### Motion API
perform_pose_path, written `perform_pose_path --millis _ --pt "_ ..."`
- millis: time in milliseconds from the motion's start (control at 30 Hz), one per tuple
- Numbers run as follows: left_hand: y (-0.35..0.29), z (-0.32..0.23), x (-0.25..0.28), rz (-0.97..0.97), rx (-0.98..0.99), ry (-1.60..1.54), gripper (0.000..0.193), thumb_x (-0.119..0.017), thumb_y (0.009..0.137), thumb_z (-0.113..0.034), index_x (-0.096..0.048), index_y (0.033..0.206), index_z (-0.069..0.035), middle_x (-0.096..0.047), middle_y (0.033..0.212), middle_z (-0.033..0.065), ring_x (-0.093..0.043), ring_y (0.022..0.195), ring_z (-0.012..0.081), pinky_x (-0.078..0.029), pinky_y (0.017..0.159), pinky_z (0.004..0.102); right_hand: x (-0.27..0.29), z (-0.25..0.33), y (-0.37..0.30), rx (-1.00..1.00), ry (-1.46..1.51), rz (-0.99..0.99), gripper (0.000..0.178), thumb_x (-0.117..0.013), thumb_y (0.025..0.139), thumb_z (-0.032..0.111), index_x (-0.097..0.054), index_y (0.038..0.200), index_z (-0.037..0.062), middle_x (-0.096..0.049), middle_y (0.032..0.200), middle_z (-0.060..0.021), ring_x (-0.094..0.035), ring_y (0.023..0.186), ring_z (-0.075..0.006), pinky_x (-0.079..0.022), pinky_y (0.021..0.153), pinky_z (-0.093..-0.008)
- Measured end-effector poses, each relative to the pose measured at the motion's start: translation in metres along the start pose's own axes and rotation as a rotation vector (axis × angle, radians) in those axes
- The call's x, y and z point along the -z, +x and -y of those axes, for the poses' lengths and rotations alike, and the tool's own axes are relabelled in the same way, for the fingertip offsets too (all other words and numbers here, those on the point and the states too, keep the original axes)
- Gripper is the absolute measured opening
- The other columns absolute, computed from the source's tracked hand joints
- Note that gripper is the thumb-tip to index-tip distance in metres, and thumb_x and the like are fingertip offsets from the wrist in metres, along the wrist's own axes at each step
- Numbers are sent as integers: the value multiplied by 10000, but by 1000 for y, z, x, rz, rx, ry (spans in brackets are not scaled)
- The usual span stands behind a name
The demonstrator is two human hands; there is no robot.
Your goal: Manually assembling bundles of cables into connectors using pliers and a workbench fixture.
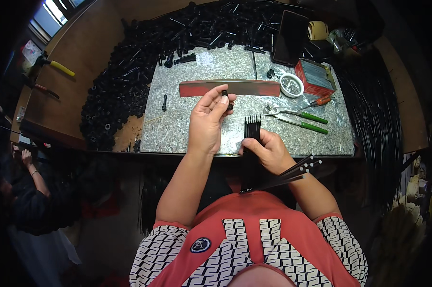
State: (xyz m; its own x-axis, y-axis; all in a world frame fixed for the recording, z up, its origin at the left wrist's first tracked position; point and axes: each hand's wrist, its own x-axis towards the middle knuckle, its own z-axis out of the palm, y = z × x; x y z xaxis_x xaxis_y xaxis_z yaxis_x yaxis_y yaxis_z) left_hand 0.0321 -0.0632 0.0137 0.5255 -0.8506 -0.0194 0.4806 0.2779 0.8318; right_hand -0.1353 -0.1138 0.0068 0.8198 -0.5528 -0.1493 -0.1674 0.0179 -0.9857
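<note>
In the white bowl [292, 96] lie many small shiny pieces, but they are too small for me to tell their shape. Just beside it, the red box [315, 89] holds thin greyish pieces [315, 75], packed close together. Both containers stand toward the right back part of the speckled board [178, 126].

My left hand [209, 114] is raised over the board, and its thumb and fingers pinch a small black piece [224, 93], partly hidden by them. My right hand [269, 149] is closed around a bundle of thin black rods [252, 128], near the front edge of the board. The shiny tips of the rods point away from me, to the right of my left hand and apart from it. Behind my left hand lies the red and dark bar [194, 90]; the green-handled pliers [299, 118] rest to the right of the rods.
</note>
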Motion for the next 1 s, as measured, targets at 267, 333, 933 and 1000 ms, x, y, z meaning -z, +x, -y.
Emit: perform_pose_path --millis 267,333,933,1000 --pt "-10 -8 11 89 132 -104 310 -561 907 -22 -525 1213 17 -649 1012 129 -639 868 149 -542 776 257 1 1 0 27 -32 -15 230 -525 964 191 -625 882 1 -652 797 -33 -599 756 -96 -479 701 -249" --pt "-11 -7 15 103 129 -109 321 -571 902 -20 -527 1219 15 -649 1006 120 -636 879 140 -539 774 253 0 0 1 22 -49 -28 229 -522 965 189 -624 880 1 -654 796 -33 -601 753 -96 -479 699 -249" --pt "-8 -2 11 127 184 -142 348 -589 889 -16 -538 1232 13 -633 929 69 -631 869 122 -555 763 250 2 -1 5 75 -95 17 244 -512 968 211 -630 874 18 -669 789 -32 -613 740 -96 -482 687 -250" --pt "-8 -2 8 89 179 -120 357 -592 886 -11 -535 1238 12 -617 897 51 -625 890 121 -553 768 253 3 -1 5 95 -124 24 258 -496 975 209 -629 875 12 -669 791 -36 -614 741 -98 -485 688 -251"
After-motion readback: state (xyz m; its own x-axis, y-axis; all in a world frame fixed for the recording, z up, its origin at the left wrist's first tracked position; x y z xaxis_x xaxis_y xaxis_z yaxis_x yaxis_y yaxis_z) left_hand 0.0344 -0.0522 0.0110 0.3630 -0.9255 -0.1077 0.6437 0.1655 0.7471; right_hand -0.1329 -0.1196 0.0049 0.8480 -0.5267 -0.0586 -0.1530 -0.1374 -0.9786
